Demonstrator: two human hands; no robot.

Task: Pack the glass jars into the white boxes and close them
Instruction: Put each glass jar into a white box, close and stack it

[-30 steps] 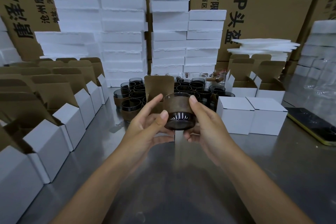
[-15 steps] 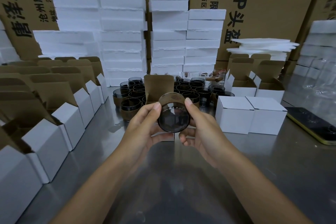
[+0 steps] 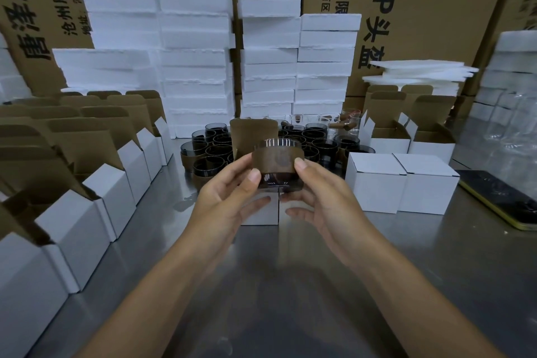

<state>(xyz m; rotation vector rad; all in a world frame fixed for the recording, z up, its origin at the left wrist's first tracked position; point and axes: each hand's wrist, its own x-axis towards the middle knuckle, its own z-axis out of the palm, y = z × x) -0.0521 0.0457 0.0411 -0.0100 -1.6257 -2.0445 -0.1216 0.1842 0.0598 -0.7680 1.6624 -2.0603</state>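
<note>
Head view, centre of the frame: the glass jar (image 3: 279, 183) is held clear of the desk (image 3: 290, 285) between both hands, just above an open white box (image 3: 261, 215) whose front wall shows beneath the fingers. The left hand (image 3: 229, 200) pinches it with the thumb on the left edge and the fingers curled under and behind. The right hand (image 3: 325, 200) pinches the right edge with thumb and forefinger, and its lower fingers hang loosely spread.

It is probably fairly heavy for its bulk, rigid, and liable to chip or crack if it knocks the box rim or the desk. Bare glass is likely slick, so the brown card sleeve (image 3: 276, 158) around its middle looks the surer place to grip, from opposite sides as both hands do now. The sleeve itself may slide on the glass, so a finger under the base seems prudent while lowering.

The jar is squat and round, of dark smoked glass, with a glossy ribbed rim above the sleeve and a thick shiny base below it. Similar jars (image 3: 215, 151) crowd the desk behind it.
</note>
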